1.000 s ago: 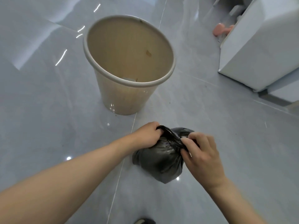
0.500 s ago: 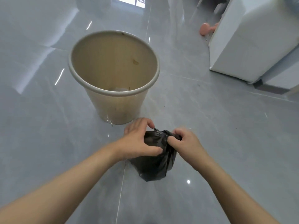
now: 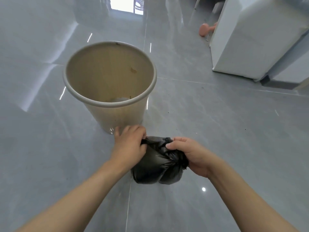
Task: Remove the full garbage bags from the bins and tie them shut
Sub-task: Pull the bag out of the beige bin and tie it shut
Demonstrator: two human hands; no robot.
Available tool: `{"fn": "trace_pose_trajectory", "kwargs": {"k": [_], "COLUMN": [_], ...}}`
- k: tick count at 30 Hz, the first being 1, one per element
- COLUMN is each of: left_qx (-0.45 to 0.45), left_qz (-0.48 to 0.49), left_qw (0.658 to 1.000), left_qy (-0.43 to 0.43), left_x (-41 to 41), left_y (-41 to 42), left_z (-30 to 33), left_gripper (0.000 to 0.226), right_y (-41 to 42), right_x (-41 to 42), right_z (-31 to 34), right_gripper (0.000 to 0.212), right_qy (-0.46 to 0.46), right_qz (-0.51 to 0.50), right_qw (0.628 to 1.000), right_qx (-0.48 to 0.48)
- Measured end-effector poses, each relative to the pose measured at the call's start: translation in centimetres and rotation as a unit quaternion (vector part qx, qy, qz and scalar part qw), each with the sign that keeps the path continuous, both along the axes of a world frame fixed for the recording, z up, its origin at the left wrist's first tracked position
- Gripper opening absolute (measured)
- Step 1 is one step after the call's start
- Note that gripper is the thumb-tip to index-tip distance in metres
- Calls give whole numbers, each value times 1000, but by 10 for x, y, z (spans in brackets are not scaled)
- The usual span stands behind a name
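A small, bulging black garbage bag [image 3: 155,166] sits on the grey tiled floor just in front of a beige plastic bin [image 3: 117,113]. My left hand [image 3: 129,144] grips the gathered plastic at the bag's upper left. My right hand [image 3: 192,153] pinches and holds the bunched plastic at its upper right. The bag's neck is crumpled between both hands; I cannot tell whether a knot is formed. The bin stands upright with no liner, and a pale scrap lies at its bottom.
A white cabinet or appliance [image 3: 254,41] stands at the upper right, with a pink object [image 3: 206,29] on the floor beside it. Glossy grey floor tiles [image 3: 50,148] surround the bin and bag.
My hands shifted on the bag's neck: the left now grips the left side and the right holds bunched plastic lower on the right. The view tilted up, so the bin sits lower in frame.
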State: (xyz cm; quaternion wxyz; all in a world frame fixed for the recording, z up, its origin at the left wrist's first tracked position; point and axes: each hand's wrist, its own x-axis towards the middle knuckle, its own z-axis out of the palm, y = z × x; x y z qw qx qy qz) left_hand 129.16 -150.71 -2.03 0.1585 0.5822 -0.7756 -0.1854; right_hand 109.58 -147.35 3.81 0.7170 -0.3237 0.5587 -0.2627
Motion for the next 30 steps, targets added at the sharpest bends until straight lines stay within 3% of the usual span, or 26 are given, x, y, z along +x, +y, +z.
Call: {"fn": "trace_pose_trajectory", "kwargs": {"k": [5, 10, 13, 17, 21, 25, 30], "left_qx": [23, 35, 55, 173, 289, 260, 173], "left_qz": [8, 15, 1, -55, -79, -44, -120], "left_qw": [1000, 999, 998, 981, 937, 918, 941], "left_qy": [-6, 12, 14, 74, 178, 295, 265], "left_x": [5, 1, -1, 7, 25, 22, 5], "left_y": [2, 2, 2, -2, -1, 5, 13], "left_z": [-6, -7, -6, 1, 16, 34, 50], "left_gripper": [25, 29, 30, 14, 33, 39, 35], "right_y": [-1, 2, 3, 2, -1, -7, -10], "right_x": [-5, -3, -2, -7, -16, -20, -14], "right_z": [-4, -3, -7, -9, -9, -4, -1], "right_gripper": [10, 29, 29, 26, 27, 37, 63], "right_qy": [48, -42, -92, -113, -43, -85, -75], "right_qz": [64, 81, 65, 6, -33, -53, -11], "right_qw": [997, 994, 991, 991, 997, 993, 996], "right_qx": [23, 68, 70, 67, 59, 66, 52]}}
